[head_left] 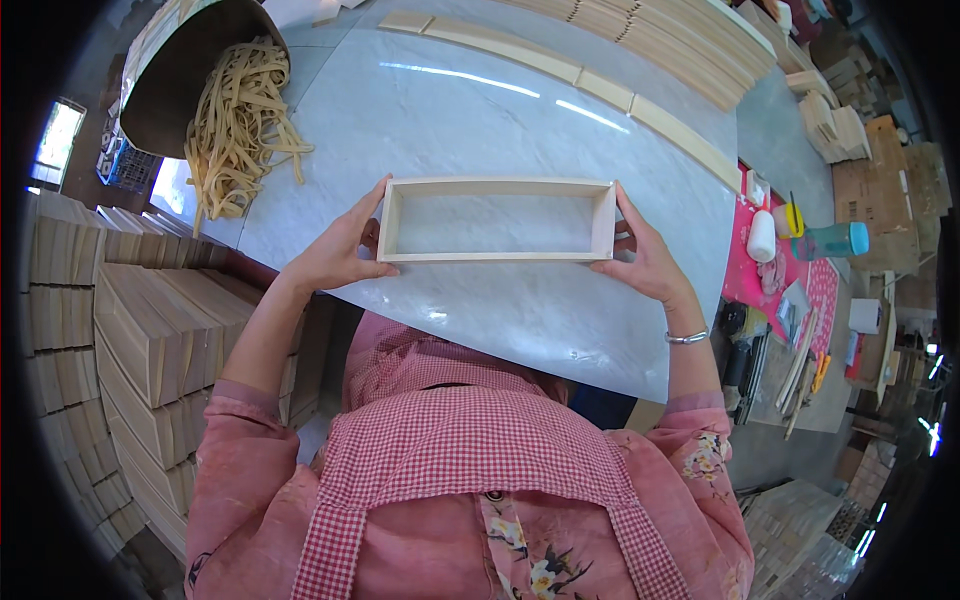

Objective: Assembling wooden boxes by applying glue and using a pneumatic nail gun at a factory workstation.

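Note:
A long rectangular frame of pale wood (500, 257) is held level over the marble-patterned tabletop (480, 120); the table's surface shows through its middle. My left hand (350, 240) grips the short left end, with the thumb at the near corner and the fingers at the far one. At the opposite end my right hand (645, 255) holds the frame in the same way, a silver bracelet on its wrist. Both hands are closed on the wood.
Tan rubber bands (245, 120) spill from a tipped container (155, 90) at the far left. Thin wooden strips (510, 50) line the table's far side, near stacked slats (660, 40). A white bottle (761, 238) stands right. Stacked wooden boxes (150, 340) rise at my left.

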The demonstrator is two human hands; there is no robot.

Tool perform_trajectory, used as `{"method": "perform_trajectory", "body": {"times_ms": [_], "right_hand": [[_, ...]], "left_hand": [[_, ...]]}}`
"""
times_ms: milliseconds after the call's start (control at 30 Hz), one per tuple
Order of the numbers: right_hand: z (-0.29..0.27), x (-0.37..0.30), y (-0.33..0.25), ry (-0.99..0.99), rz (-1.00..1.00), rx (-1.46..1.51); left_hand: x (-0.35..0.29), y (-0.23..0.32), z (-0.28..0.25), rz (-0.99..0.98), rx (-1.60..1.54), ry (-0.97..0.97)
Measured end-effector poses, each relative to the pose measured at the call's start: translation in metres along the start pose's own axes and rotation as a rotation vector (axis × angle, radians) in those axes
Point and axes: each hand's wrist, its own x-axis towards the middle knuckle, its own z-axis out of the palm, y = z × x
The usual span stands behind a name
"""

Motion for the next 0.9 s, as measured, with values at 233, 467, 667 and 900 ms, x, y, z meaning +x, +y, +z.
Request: {"method": "perform_trajectory", "body": {"times_ms": [233,467,667,900], "right_hand": [[0.003,0.006,0.002,-0.026,-0.044,0.001],[-0.017,-0.036,0.0,0.129,0.031,-0.07],[-0.006,-0.045,0.015,0.141,0.1,-0.045],[-0.01,-0.047,0.021,0.156,0.034,-0.108]], "left_hand": [[-0.005,-0.015,0.002,0.122,0.06,0.072],[0.013,0.022,0.009,0.106,-0.006,-0.018],[0.018,0.01,0.01,0.108,-0.047,-0.064],[0.015,-0.046,-0.072,-0.298,0.433,0.843]]}}
